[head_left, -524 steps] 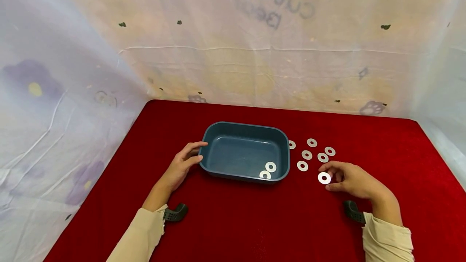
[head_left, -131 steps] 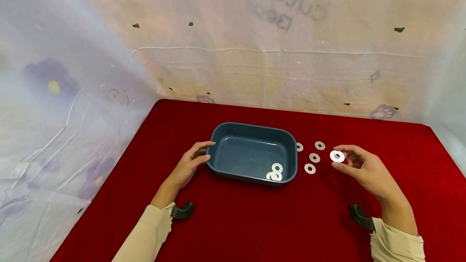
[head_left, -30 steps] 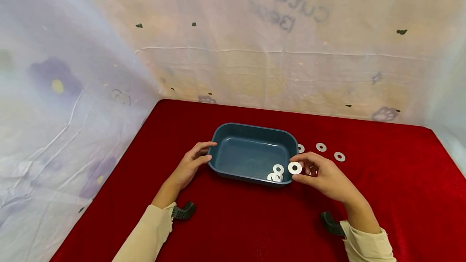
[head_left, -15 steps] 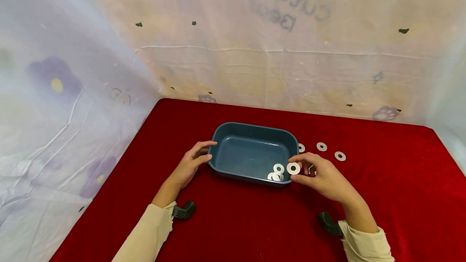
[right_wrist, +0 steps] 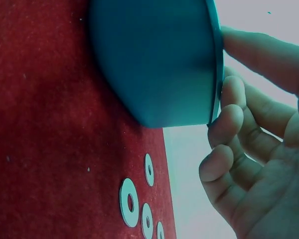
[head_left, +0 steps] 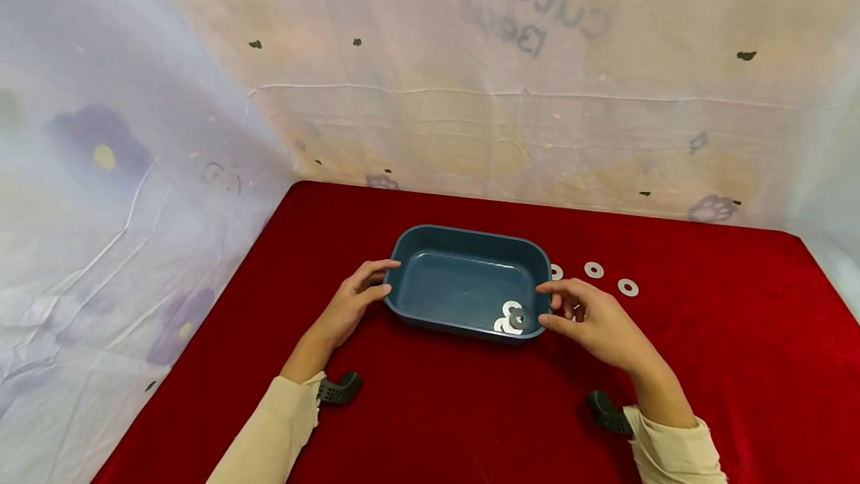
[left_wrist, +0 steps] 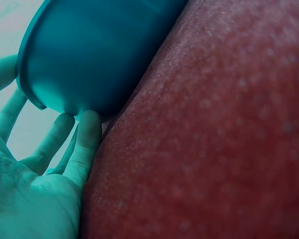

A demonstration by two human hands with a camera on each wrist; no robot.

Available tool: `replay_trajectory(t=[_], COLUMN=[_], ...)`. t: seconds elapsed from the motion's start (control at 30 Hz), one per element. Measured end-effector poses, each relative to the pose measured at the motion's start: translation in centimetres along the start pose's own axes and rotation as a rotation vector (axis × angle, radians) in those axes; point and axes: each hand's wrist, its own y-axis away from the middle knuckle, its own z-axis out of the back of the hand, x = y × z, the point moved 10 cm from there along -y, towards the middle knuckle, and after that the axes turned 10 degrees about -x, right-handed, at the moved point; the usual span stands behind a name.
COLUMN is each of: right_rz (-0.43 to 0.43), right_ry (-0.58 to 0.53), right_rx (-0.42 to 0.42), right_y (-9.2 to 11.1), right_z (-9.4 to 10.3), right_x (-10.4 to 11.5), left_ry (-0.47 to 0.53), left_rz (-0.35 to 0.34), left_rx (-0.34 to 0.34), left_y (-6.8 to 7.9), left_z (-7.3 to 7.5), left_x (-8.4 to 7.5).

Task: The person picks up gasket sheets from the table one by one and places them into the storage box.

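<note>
A blue rectangular tub (head_left: 463, 286) stands on the red cloth. My left hand (head_left: 346, 312) holds its left end, thumb and index fingertips over the rim; in the left wrist view other fingers (left_wrist: 87, 129) press the outer wall. At the right end is my right hand (head_left: 598, 320), thumb and index finger apart near the rim, nothing between them. Several flat metal washers (head_left: 502, 325) overlap in the tub's near right corner. A darker-looking washer (head_left: 517, 318) is on top of them; whether it lies flat I cannot tell.
Right of the tub lie more washers (head_left: 594, 270) on the red cloth (head_left: 430, 409); the right wrist view shows several, one large washer (right_wrist: 129, 202) nearest. My right hand partly blocks that area in the head view. A pale printed curtain (head_left: 430, 118) stands behind and at both sides.
Within the last half second my right hand has let go of a washer, which is now in the tub. Over the longer span, washers on the cloth became fewer. My left hand stays at the tub.
</note>
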Motion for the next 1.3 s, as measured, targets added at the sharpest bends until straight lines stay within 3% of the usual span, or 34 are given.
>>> replay_trajectory(t=[0.43, 0.8, 1.17, 1.3], right_rz=[-0.03, -0.09, -0.156, -0.133], right_ry=[-0.017, 0.035, 0.1, 0.17], right_rx=[-0.015, -0.091, -0.138, -0.151], right_y=[0.0, 0.2, 1.1, 1.3], right_z=[1.1, 4.2, 6.0, 6.6], right_x=[-1.2, -4.8, -9.1, -9.8], left_ry=[0.005, 0.011, 0.003, 0.002], left_rz=[-0.005, -0.008, 0.0, -0.004], left_rx=[-0.001, -0.006, -0.009, -0.007], left_y=[0.0, 0.0, 0.1, 0.0], left_z=[-0.1, 0.0, 0.1, 0.0], left_x=[-0.1, 0.1, 0.3, 0.1])
